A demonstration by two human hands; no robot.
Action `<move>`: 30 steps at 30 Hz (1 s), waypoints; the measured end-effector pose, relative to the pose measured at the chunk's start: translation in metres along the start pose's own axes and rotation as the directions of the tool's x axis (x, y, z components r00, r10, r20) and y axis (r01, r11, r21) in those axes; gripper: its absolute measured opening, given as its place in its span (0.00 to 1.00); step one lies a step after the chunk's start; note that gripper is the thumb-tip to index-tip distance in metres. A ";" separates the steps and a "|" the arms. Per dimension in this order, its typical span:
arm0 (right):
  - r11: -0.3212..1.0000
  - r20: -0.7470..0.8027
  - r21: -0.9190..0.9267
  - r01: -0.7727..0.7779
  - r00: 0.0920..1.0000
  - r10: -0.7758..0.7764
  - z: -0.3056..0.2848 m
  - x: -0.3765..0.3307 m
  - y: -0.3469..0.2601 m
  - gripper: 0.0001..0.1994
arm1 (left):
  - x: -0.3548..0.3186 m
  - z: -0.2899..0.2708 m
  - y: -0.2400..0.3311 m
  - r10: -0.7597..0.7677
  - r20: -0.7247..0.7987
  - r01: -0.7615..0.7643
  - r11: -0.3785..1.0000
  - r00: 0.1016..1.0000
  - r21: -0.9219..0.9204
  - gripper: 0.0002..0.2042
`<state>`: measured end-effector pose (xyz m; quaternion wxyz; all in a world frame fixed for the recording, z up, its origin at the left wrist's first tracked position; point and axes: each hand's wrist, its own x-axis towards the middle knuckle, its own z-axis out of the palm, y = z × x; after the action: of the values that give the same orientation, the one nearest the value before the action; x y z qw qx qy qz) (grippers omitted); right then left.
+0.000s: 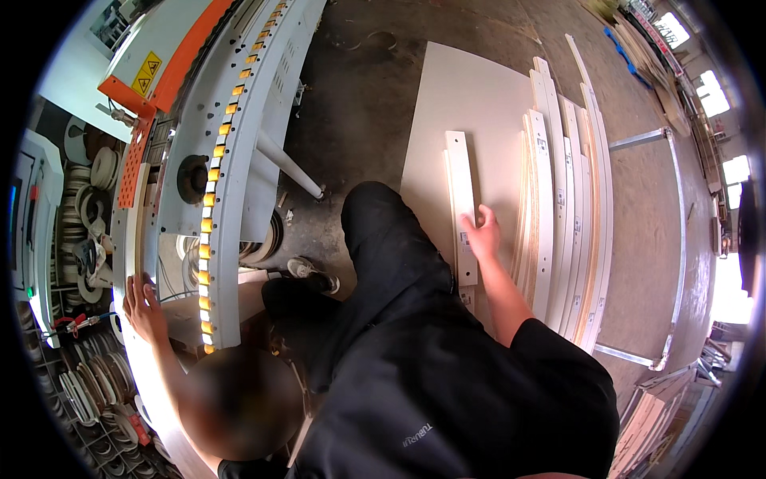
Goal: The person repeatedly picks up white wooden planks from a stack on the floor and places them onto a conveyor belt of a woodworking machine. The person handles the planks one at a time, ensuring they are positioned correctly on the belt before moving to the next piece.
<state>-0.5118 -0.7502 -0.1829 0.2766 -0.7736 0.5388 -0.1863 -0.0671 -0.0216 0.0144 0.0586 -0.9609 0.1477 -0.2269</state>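
Observation:
On the left, my left hand point(145, 310) lies flat with its fingers stretched forward, on the machine's pale edge by the near end of a narrow board point(138, 227). That board runs along an orange perforated plate point(134, 164). Over to the right, my right hand point(483, 233) has its thumb and fingers apart, at the right edge of a narrow white board point(460, 180). Whether the thumb presses on this board I cannot tell. The board has small holes and a label, and lies on a large pale sheet point(435, 96), with part of another board showing under it.
Several long white boards point(541, 168) lie stacked right of my right hand. A machine rail with yellow rollers point(205, 255) runs between my left hand and legs. Rolls of edging point(88, 383) fill a rack at far left. A metal frame point(678, 231) stands at right.

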 end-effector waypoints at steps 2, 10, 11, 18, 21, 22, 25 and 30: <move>0.989 0.057 -0.146 0.000 0.998 0.008 0.011 -0.023 -0.009 0.51 | 0.000 0.003 -0.005 0.008 0.004 -0.008 1.000 1.000 0.006 0.24; 0.988 -0.017 -0.127 0.092 0.995 -0.095 0.033 -0.009 0.001 0.48 | 0.003 0.004 -0.004 0.010 -0.020 -0.010 1.000 1.000 -0.002 0.24; 0.987 -0.024 -0.128 0.101 0.994 -0.105 0.031 0.002 -0.002 0.47 | 0.003 0.002 -0.001 0.002 -0.015 -0.002 1.000 1.000 -0.007 0.23; 0.992 -0.085 -0.043 0.115 0.989 -0.119 0.018 0.064 -0.049 0.46 | 0.003 0.000 0.001 -0.005 -0.015 0.005 1.000 1.000 -0.010 0.23; 0.994 -0.046 -0.097 0.056 0.997 -0.060 0.021 0.074 -0.054 0.48 | 0.001 -0.002 0.002 -0.015 -0.011 0.015 1.000 1.000 0.000 0.23; 0.994 -0.061 -0.084 0.063 0.996 -0.068 0.022 0.074 -0.051 0.48 | 0.000 -0.003 0.002 -0.020 -0.010 0.020 1.000 1.000 0.006 0.23; 0.992 -0.066 -0.106 0.064 0.995 -0.071 0.027 0.053 -0.030 0.49 | 0.003 -0.005 0.007 -0.007 -0.020 0.007 1.000 1.000 -0.012 0.23; 0.963 0.002 -0.257 0.077 0.997 -0.079 0.031 0.017 -0.014 0.50 | 0.001 -0.001 -0.003 -0.009 -0.017 0.009 1.000 1.000 -0.003 0.23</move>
<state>-0.4777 -0.7556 -0.1981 0.1643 -0.8227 0.5286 -0.1292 -0.0655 -0.0191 0.0163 0.0550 -0.9596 0.1442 -0.2351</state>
